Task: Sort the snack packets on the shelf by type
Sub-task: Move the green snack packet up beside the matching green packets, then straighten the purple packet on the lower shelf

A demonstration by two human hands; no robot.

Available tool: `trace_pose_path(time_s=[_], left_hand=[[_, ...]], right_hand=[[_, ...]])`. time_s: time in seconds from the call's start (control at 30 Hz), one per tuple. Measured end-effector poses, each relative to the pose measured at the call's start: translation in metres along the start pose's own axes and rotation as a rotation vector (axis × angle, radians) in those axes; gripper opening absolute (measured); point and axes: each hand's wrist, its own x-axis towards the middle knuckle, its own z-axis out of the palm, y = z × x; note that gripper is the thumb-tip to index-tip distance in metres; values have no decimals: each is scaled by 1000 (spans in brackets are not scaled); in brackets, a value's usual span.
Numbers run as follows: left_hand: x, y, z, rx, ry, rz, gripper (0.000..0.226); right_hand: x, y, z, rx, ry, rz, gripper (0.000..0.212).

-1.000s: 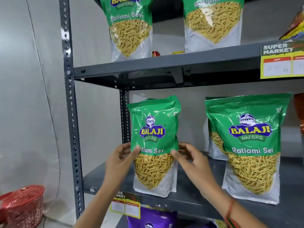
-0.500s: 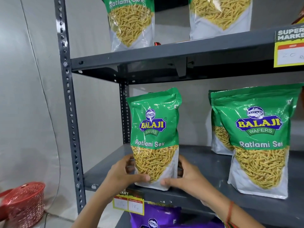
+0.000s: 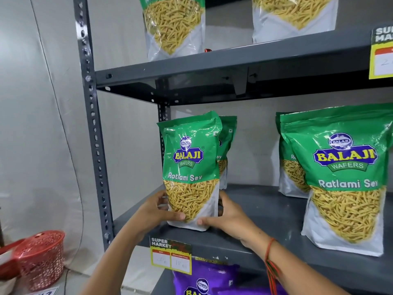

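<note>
A green packet [image 3: 191,167] of Ratlami Sev stands upright near the left end of the middle shelf [image 3: 265,211], close to the front edge. The top half is green with a blue and yellow Balaji label, and the bottom half is clear and white, so the thin yellow sticks show inside. Both hands hold it low down. The left hand [image 3: 157,211] is curled around the packet's left side, with its thumb pressed on the front near the bottom. The right hand [image 3: 225,218] is curled around the right side, and its thumb is on the front too, close to the other thumb. The right wrist has a red thread band [image 3: 268,248] on it. Just behind the held packet stands a second packet [image 3: 227,143] of the same kind, mostly hidden. Further right on the same shelf is a big front packet [image 3: 344,177], also green Ratlami Sev, with a back packet [image 3: 287,167] behind it. These two are well apart from the held one. On the upper shelf [image 3: 234,60] stand two more of the same snack, an upper left packet [image 3: 174,26] and an upper right packet [image 3: 295,15], with their tops cut off by the picture. A yellow price tag [image 3: 170,256] hangs on the front edge of the middle shelf, below the hands. Under it is a purple packet [image 3: 204,279]. A red basket [image 3: 40,258] sits on the floor to the left of the grey rack post [image 3: 93,124].
</note>
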Motion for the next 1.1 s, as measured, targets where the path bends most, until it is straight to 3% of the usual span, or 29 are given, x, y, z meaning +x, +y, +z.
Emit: trace_pose_path(time_s=[0.13, 0.23, 0.3, 0.43, 0.5, 0.6, 0.73, 0.8, 0.87, 0.93, 1.03, 1.1], left_hand=[[-9, 4, 4, 25, 17, 4, 100], [-27, 9, 15, 30, 147, 40, 111], [-49, 12, 27, -18, 306, 109, 108], [-101, 3, 64, -157, 530, 280, 64], [-127, -17, 88, -208, 526, 274, 49], [-157, -71, 127, -202, 430, 116, 43], [-182, -153, 179, -37, 198, -197, 45], [-185, -187, 201, 43, 79, -313, 61], [-182, -210, 222, 112, -29, -355, 81], [-178, -217, 237, 178, -90, -368, 83], [-173, -224, 254, 166, -113, -393, 83], [-170, -229, 261, 180, -94, -400, 85]], right_hand=[[-5, 3, 0, 2, 28, 2, 89], [-16, 3, -5, 92, 78, -4, 103], [-34, -6, -13, 129, 157, -64, 92], [-88, -24, -40, 209, 200, -204, 60], [-119, -21, -53, 216, 95, -223, 48], [-161, 9, -62, 236, -25, -113, 35], [-200, 98, -52, 137, 72, 129, 18], [-216, 158, -43, 123, 173, 294, 23], [-229, 214, -30, 83, 127, 461, 40], [-237, 253, -16, 42, 2, 577, 69], [-238, 277, 1, 169, -94, 640, 107], [-236, 285, 10, 210, -126, 651, 114]])
